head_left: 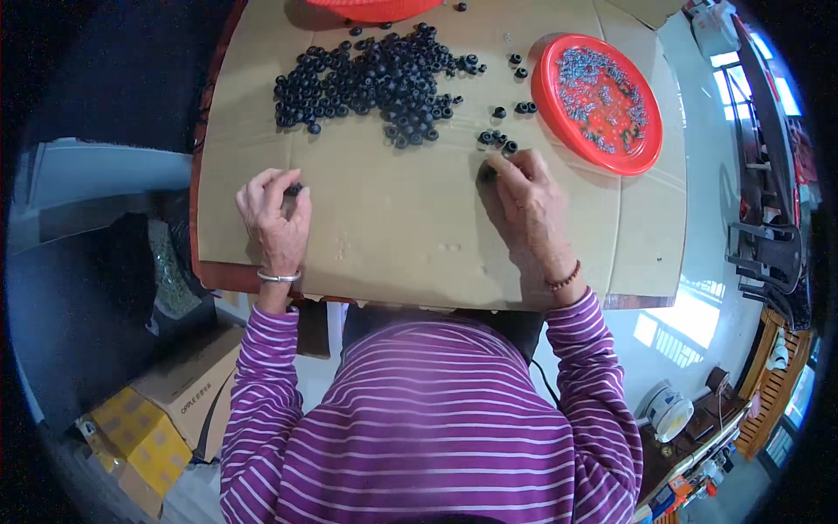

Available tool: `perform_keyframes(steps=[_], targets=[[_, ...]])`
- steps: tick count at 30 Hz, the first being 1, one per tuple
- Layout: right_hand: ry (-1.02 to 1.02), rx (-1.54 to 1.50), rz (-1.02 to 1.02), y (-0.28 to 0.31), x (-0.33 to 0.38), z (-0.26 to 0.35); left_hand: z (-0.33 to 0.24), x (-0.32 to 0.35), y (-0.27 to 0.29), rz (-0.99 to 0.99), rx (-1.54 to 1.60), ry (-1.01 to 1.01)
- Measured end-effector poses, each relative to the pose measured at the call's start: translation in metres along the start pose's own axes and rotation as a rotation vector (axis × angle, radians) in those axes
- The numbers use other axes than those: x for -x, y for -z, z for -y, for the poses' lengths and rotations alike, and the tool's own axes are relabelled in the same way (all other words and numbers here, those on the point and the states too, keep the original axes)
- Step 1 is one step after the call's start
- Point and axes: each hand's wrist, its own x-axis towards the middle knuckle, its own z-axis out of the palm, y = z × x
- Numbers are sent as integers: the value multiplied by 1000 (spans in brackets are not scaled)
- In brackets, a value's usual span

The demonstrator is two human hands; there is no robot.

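My left hand (275, 218) rests at the left of the cardboard-covered table, its thumb and fingers closed round a small black ring-shaped part (294, 189). My right hand (530, 196) is raised at the right with thumb and index finger pinched together; whatever lies between the tips is too small to make out. Just beyond those fingertips sits a little group of black parts (497, 138). A large heap of the same black parts (384, 83) spreads across the far middle. To the right, a red round tray (546, 83) holds many small silvery metal pieces (594, 83).
A red basin (375, 9) stands at the far edge, partly out of view. Flattened cardboard (393, 227) covers the table. On the floor at the left are cardboard boxes (188, 384). Dark chairs (768, 253) and a white bucket (669, 413) are off to the right.
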Motion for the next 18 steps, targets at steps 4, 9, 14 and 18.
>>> perform_keyframes(steps=[4,9,14,18], targets=[[0,-31,-55,-1,12,-19,-44,-6,-6,43,182,-74],[-95,-258,-19,19,5,-30,-111,-29,-36,183,448,-191],[-25,-40,-176,20,-18,-42,-155,-57,-85,205,574,-223],[-71,27,-190,14,-31,-38,-170,-66,-109,244,557,-236]])
